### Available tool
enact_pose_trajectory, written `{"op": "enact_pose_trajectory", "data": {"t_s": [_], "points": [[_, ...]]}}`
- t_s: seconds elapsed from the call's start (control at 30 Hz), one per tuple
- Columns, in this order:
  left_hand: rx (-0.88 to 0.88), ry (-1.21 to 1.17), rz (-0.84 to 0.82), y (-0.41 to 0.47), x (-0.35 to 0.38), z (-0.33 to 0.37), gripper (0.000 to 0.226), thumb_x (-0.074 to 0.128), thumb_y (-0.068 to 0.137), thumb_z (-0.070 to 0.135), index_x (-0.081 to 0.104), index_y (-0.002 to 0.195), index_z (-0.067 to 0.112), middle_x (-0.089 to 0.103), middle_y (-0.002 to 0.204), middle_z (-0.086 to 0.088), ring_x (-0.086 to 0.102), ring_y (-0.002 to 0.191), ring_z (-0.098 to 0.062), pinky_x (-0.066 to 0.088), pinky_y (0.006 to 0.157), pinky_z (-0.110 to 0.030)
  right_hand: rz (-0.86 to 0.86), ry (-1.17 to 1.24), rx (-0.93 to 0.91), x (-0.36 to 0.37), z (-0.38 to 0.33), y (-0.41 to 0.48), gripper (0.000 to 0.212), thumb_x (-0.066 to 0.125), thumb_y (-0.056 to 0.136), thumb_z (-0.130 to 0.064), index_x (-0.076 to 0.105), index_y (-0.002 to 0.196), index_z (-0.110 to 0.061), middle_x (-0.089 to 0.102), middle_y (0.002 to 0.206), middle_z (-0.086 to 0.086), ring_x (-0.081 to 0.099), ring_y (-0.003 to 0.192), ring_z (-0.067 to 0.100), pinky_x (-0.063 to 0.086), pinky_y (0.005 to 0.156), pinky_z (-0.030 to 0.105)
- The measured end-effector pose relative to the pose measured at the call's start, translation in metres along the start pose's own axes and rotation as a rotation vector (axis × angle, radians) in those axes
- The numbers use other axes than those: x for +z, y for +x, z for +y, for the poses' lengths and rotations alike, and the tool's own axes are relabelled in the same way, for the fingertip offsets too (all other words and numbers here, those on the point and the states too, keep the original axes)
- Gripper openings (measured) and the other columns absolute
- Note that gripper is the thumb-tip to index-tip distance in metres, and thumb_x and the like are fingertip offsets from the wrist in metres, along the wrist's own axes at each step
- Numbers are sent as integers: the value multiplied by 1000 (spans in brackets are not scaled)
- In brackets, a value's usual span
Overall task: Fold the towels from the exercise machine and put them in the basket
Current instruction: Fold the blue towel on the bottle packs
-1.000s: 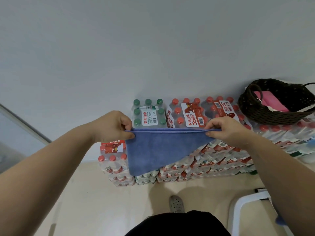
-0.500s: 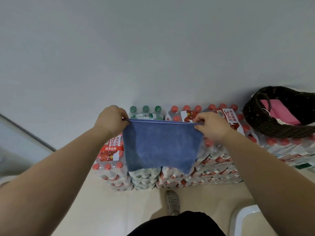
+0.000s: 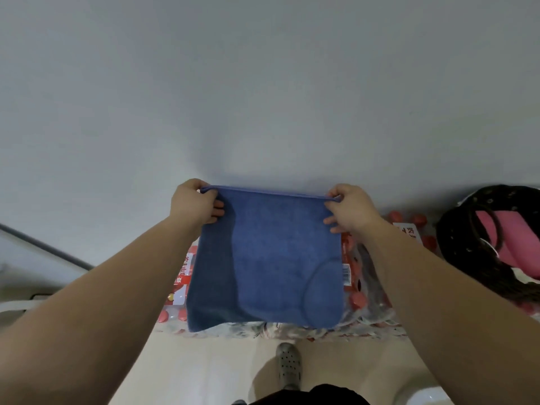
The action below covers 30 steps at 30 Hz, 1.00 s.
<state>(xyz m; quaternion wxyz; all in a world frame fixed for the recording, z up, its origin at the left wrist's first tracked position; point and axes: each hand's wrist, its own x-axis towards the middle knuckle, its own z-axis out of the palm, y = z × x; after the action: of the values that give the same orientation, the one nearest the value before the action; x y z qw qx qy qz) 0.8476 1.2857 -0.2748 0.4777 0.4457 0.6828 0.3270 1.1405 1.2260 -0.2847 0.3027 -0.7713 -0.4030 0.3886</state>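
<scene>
2 hands stretch the blue towel (image 3: 268,264) upright before the bottle packs (image 3: 359,299): the left hand (image 3: 195,204) pinches its left top corner, the right hand (image 3: 349,210) its right. Folding looks midway; next, bring the corners together, then carry it right to the basket (image 3: 455,244).

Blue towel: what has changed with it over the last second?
The blue towel hung as a lopsided triangle. Its right side has since dropped, so it now hangs as a flat rectangle. The left hand and right hand kept their grip on its top edge. The basket holding the pink towel stayed put.
</scene>
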Motion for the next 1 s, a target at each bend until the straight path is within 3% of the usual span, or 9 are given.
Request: {"op": "enact_pose_trajectory", "data": {"t_s": [0.1, 0.2, 0.37, 0.5, 0.6, 0.67, 0.73, 0.9, 1.0], "points": [[94, -47, 38, 10, 3, 3, 12, 54, 92, 6, 64, 99, 3, 70, 78, -13, 68, 71, -26, 57, 60, -29, 44, 4, -103, -1, -2, 13, 19, 59, 93, -4, 60, 85, -22, 62, 85, 6, 68, 74, 28, 55, 48, 31], [181, -85, 53, 9, -2, 5, 12, 57, 89, 1, 67, 93, 4, 70, 81, -13, 69, 76, -23, 58, 68, -28, 106, -54, -266, -6, 0, 14, 20, 64, 86, -7, 64, 78, -25, 63, 75, -6, 65, 74, 24, 59, 67, 41], [321, 17, 43, -17, -23, -7, 15, 62, 85, 4, 71, 88, 15, 73, 82, -7, 69, 80, -26, 58, 76, -36, 144, -79, -411, -14, 9, -21, 6, 70, 85, -7, 73, 86, -13, 68, 80, -3, 60, 71, 14, 53, 72, 35], [393, 207, 55, -56, -45, -41, 10, 65, 90, 12, 72, 90, 20, 72, 82, 3, 65, 71, -9, 52, 66, -27, 159, -155, -501, -11, 33, -74, 18, 74, 82, -4, 72, 88, -20, 67, 92, -6, 61, 86, 5, 47, 80, 12], [476, 367, 37, -82, -59, -71, 10, 67, 90, 13, 72, 91, 22, 71, 80, 8, 62, 67, -3, 46, 65, -17, 148, -269, -512, -2, 55, -108, 16, 76, 82, -3, 73, 93, -15, 64, 99, -7, 57, 90, 1, 39, 83, 1], [575, 526, 38, -90, -66, -91, 13, 70, 86, 11, 76, 93, 21, 72, 84, 6, 65, 75, -11, 50, 72, -24, 149, -366, -519, 5, 71, -124, 16, 76, 82, -5, 74, 96, -13, 63, 105, -6, 57, 95, 5, 40, 88, 5], [604, 665, 24, -95, -70, -108, 16, 72, 83, 10, 77, 94, 20, 73, 87, 1, 66, 77, -22, 53, 73, -33, 173, -457, -548, 13, 87, -134, 18, 76, 82, -6, 74, 97, -14, 64, 108, -3, 59, 98, 10, 47, 91, 19], [683, 875, -29, -105, -70, -137, 14, 77, 76, 9, 77, 85, 19, 73, 79, 1, 66, 69, -28, 48, 59, -29, 161, -538, -573, 29, 112, -147, 17, 76, 80, -2, 73, 94, -10, 63, 110, 3, 60, 100, 18, 46, 93, 25], [701, 957, -76, -105, -71, -140, 10, 78, 77, 14, 79, 84, 19, 72, 95, -4, 67, 81, -32, 53, 66, -34, 148, -580, -531, 33, 122, -147, 14, 78, 79, -9, 74, 91, -12, 64, 106, 2, 61, 102, 23, 48, 94, 32]]}}
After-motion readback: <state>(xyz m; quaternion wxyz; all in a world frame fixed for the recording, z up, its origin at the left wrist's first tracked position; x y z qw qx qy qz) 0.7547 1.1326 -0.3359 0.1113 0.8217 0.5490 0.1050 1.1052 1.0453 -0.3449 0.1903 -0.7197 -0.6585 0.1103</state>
